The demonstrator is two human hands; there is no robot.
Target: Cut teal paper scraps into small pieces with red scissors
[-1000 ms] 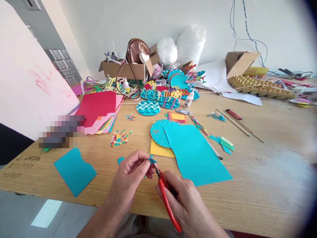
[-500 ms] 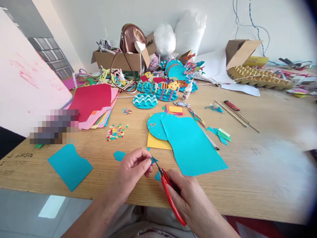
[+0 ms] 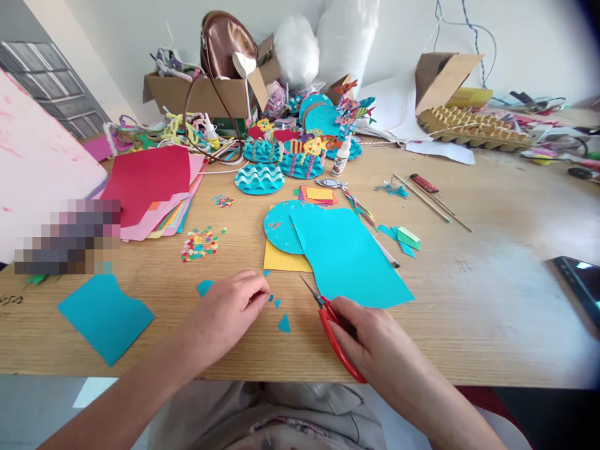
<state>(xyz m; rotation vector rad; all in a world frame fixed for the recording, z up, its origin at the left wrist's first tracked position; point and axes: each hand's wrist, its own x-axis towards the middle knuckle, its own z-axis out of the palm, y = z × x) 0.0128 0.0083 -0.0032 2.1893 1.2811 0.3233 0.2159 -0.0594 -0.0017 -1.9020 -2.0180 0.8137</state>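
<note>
In my right hand (image 3: 365,331) are red-handled scissors (image 3: 344,353), their dark blades together and pointing up and left over the table. My left hand (image 3: 244,297) is low over the table with thumb and fingers pinched together; whatever is between the fingertips is too hidden to make out. Small blue paper scraps (image 3: 284,324) lie between the two hands. Another blue piece (image 3: 205,287) shows from behind my left hand. Beyond the scissors lies a large blue sheet (image 3: 351,256), overlapping a blue disc (image 3: 284,228) and a yellow sheet (image 3: 281,259).
At left are a blue cut sheet (image 3: 105,319), paper dots (image 3: 201,244) and stacked coloured paper (image 3: 150,187). Decorated blue paper models (image 3: 300,164) and a glue bottle (image 3: 342,156) stand behind. Wooden sticks (image 3: 424,200) lie at right, with a phone (image 3: 579,287) near the edge.
The small blue piece at the blades has left them, and loose scraps now show on the table. My hands have moved apart, the scissors closed. The view has shifted a little to the right.
</note>
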